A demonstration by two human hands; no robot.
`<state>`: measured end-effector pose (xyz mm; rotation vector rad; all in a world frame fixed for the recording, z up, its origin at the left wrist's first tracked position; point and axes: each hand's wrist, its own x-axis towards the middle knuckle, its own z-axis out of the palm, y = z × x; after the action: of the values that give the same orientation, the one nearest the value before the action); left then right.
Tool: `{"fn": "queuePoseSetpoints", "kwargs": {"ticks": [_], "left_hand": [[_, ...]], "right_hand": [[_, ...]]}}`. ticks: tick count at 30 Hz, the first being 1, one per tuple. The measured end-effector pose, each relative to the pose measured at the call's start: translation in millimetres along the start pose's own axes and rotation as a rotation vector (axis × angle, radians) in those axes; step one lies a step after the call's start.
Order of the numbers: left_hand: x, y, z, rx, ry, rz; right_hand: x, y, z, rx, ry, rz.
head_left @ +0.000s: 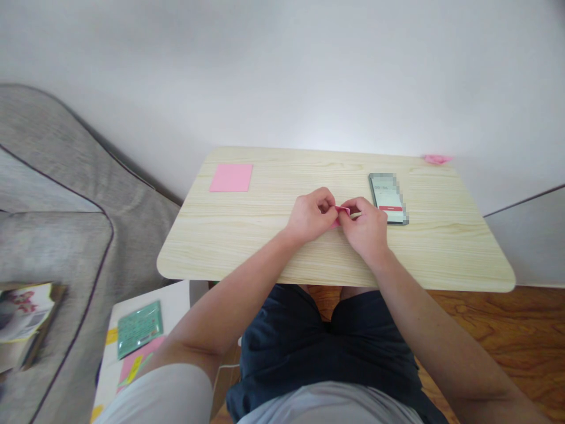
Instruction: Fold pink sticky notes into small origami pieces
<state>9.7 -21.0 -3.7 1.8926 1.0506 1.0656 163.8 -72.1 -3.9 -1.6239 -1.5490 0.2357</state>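
A small folded piece of pink paper [342,212] is pinched between both of my hands at the middle of a light wooden table [273,247]. My left hand [311,215] has its fingers curled closed on the paper's left side. On the right side, my right hand [366,227] is closed on it in a pinch. Most of the paper is hidden by my fingers.
A stack of pink square paper [231,177] lies at the table's far left. A phone [388,198] with a lit screen lies just right of my hands. A small folded pink piece [436,158] sits at the far right edge. Grey sofa [53,224] stands left.
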Motion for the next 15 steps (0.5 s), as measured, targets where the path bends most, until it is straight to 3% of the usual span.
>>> {"fn": "queuePoseSetpoints", "kwargs": {"ticks": [15], "left_hand": [[-0.6, -0.2, 1.0, 0.007, -0.021, 0.005]], "right_hand": [[-0.4, -3.9, 1.2, 0.002, -0.002, -0.01]]}}
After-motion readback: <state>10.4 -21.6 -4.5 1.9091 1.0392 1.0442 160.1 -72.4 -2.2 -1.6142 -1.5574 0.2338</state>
